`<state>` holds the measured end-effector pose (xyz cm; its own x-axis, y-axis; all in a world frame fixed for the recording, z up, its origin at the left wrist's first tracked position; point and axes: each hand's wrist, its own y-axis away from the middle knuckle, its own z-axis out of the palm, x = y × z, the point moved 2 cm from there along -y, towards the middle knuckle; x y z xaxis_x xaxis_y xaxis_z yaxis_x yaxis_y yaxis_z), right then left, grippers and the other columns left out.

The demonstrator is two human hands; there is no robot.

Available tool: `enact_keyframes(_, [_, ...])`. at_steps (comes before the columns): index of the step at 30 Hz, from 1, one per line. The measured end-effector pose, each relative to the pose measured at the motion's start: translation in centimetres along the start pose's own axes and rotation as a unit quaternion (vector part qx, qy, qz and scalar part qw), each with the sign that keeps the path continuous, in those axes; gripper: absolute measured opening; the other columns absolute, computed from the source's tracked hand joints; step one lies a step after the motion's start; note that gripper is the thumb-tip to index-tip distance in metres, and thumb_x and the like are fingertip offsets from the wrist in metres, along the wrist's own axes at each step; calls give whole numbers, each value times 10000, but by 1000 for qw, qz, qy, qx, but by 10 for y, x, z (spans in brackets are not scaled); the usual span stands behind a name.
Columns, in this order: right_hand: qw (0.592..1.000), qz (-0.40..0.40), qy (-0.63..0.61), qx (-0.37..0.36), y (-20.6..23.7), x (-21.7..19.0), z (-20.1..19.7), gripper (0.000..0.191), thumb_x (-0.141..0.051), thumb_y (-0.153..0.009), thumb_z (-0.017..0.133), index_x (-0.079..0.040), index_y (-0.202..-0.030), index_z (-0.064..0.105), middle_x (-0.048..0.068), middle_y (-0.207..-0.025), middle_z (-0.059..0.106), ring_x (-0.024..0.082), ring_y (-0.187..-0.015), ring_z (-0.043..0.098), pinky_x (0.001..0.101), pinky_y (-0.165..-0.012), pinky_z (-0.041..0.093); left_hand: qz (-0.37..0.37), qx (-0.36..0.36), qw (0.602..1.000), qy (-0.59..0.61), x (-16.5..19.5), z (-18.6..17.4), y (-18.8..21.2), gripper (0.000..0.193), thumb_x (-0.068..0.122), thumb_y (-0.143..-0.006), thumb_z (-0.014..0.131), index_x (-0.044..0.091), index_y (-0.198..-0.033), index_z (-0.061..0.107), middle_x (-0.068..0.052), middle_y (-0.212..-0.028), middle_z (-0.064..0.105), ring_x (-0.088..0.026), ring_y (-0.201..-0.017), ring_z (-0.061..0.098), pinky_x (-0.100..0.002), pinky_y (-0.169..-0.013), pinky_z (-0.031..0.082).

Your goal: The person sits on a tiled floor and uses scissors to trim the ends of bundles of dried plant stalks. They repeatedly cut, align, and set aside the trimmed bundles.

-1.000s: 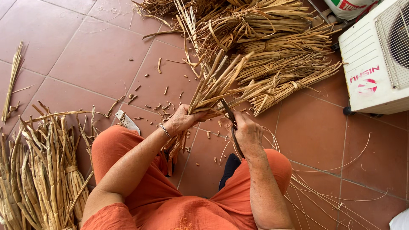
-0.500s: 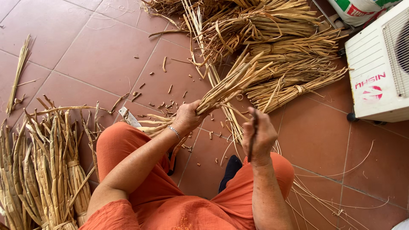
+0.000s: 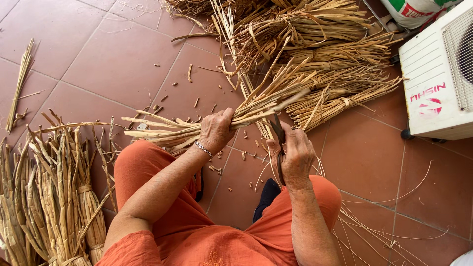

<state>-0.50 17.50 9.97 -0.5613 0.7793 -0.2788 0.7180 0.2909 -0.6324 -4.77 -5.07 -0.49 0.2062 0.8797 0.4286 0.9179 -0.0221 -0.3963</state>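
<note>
Two hands at work, one person in orange clothes seated on the tiled floor (image 3: 98, 64). Left hand (image 3: 216, 130) has fingers wrapped tight round one handful of dried reeds (image 3: 246, 111), flat, straw-coloured, fibrous stalks held roughly level above the knees, tips fanning out both ways. Right hand (image 3: 295, 157) has fingers closed on one dark curved knife (image 3: 279, 135), blade tip up, touching the handful's underside. Behind: approx. four tied reed bundles (image 3: 320, 64) in a heap, pale and stiff. By the left leg: a few more tied sheaves (image 3: 54, 197), upright-ish, greener. One loose small sheaf (image 3: 19, 83) far left. Many short offcuts (image 3: 189, 74) and thin curly strips (image 3: 394, 231) scattered on the tiles. One white ribbed-plastic AC unit (image 3: 433, 83) at right.
</note>
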Motion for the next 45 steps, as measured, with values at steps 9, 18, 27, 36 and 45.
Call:
enact_keyframes(9, [999,30,29,-27,13,24,18,558,-564,-1053,532,-60,-1241,681,44,-809,578,192,-770,639,375,-660,491,28,26,999,-29,-1,-2,-1,249,233,-885,722,100,-969,530,-68,-778,636,-270,-712,670,-430,-641,523])
enact_keyframes(18, [998,32,12,-54,19,29,29,574,-582,-1029,549,-64,-1228,695,41,-815,609,168,-749,625,351,-648,465,13,6,998,-61,-2,-2,-4,253,227,-899,725,106,-993,524,-61,-808,631,-252,-750,666,-430,-644,501])
enact_keyframes(27, [996,30,19,-82,16,32,28,644,-626,-1027,511,-21,-1137,703,32,-778,643,152,-684,635,354,-640,464,2,34,996,-78,-11,-17,-12,261,227,-880,736,107,-1013,545,-60,-825,618,-250,-726,643,-429,-651,480])
enact_keyframes(36, [991,4,-6,-130,29,31,45,664,-635,-1017,476,-31,-1168,705,68,-800,669,158,-627,612,350,-598,472,31,46,994,-97,-5,-18,-8,235,190,-889,710,104,-1032,545,-66,-830,596,-252,-749,632,-430,-665,476])
enact_keyframes(45, [994,-5,-9,-113,32,36,58,693,-640,-1002,432,-36,-1180,720,95,-805,702,160,-544,597,327,-514,468,49,50,993,-98,-1,-20,-7,209,177,-907,683,95,-1050,554,-67,-829,587,-247,-736,621,-425,-659,472])
